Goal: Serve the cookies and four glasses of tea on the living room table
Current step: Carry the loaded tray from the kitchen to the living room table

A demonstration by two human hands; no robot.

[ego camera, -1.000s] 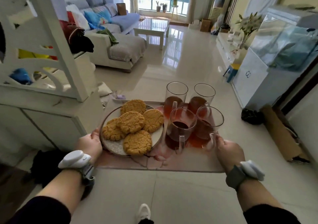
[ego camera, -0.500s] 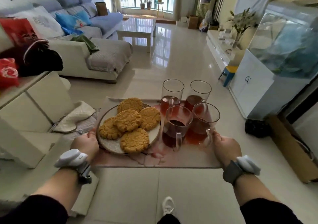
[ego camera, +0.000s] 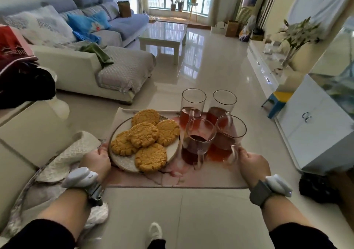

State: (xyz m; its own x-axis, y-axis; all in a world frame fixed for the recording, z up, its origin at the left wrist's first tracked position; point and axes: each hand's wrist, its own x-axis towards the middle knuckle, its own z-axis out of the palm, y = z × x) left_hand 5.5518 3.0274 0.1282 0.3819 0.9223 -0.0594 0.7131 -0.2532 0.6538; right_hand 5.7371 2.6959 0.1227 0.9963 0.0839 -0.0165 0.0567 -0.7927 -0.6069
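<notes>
I carry a pale pink tray in front of me at waist height. My left hand grips its left edge and my right hand grips its right edge. On the tray's left side sits a round plate with several golden cookies. To the right of the plate stand several glass mugs of red tea, in two rows. The living room table, white with a glossy top, stands far ahead beside the sofa.
A light grey and blue sofa runs along the left. A low white cabinet with a flower vase and a white cupboard line the right wall, with a small blue and yellow stool between. Shiny tiled floor leads ahead.
I have walked forward past the white lattice divider; the sofa and table are nearer. The tray stays level in both hands.
</notes>
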